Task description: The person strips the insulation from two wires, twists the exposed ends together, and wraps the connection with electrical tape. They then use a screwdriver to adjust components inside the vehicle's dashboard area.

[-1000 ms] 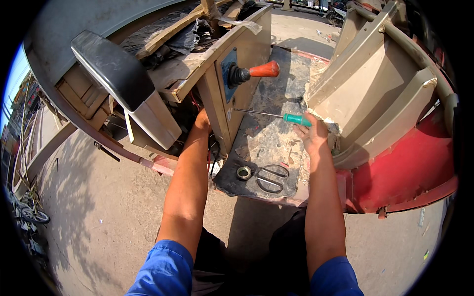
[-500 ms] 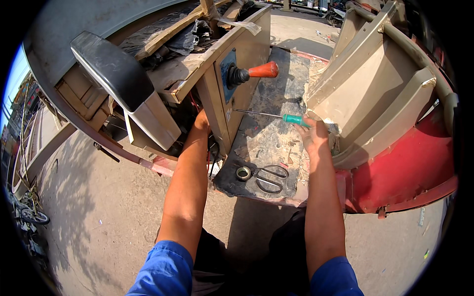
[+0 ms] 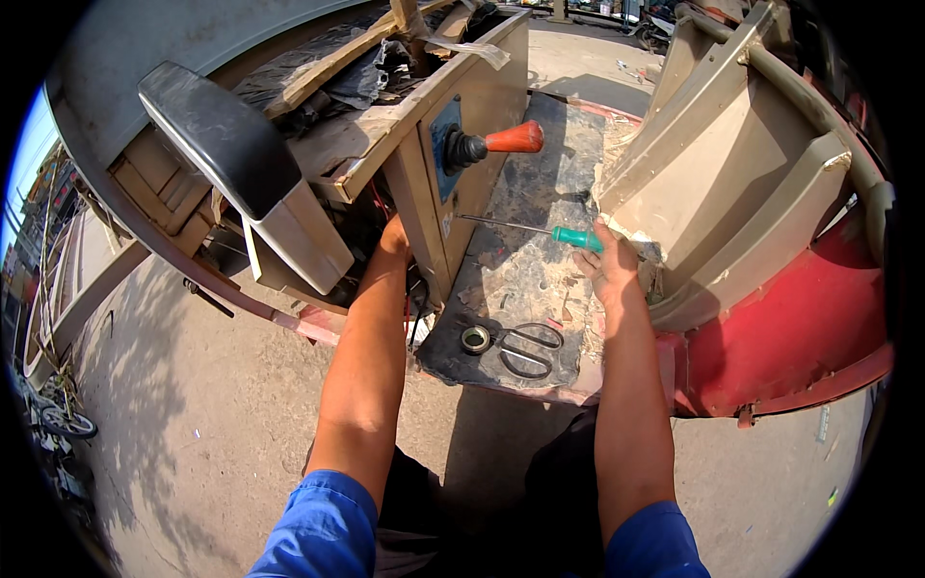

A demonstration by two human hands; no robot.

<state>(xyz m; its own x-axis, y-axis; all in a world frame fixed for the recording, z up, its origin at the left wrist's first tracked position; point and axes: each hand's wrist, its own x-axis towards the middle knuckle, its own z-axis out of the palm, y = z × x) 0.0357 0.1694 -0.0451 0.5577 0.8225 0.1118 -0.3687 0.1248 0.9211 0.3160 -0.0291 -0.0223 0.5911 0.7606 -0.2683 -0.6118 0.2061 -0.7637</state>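
Observation:
My right hand [image 3: 609, 263] is closed around the end of a screwdriver's green handle [image 3: 574, 237]. The thin metal shaft points left, its tip close to the side of a beige panel box [image 3: 438, 207]. Only the wrist end of my left hand [image 3: 395, 234] shows; the rest reaches into the opening under the box's top, where its fingers are hidden. Red and dark wires [image 3: 416, 299] hang beside that wrist. Below the screwdriver, scissors with black handles [image 3: 528, 351] and a roll of tape [image 3: 475, 338] lie on the worn floor mat.
A lever with a red grip [image 3: 515, 137] juts from the box's side. To the left stands a black-topped armrest-like piece [image 3: 226, 144]. A beige slatted metal frame [image 3: 742, 183] and a red curved panel [image 3: 785, 318] bound the right side. Wood scraps [image 3: 337, 60] lie on top.
My right hand's fingers have shifted on the screwdriver handle, with the thumb now raised along its end. The screwdriver has dipped slightly. My left arm stays in place.

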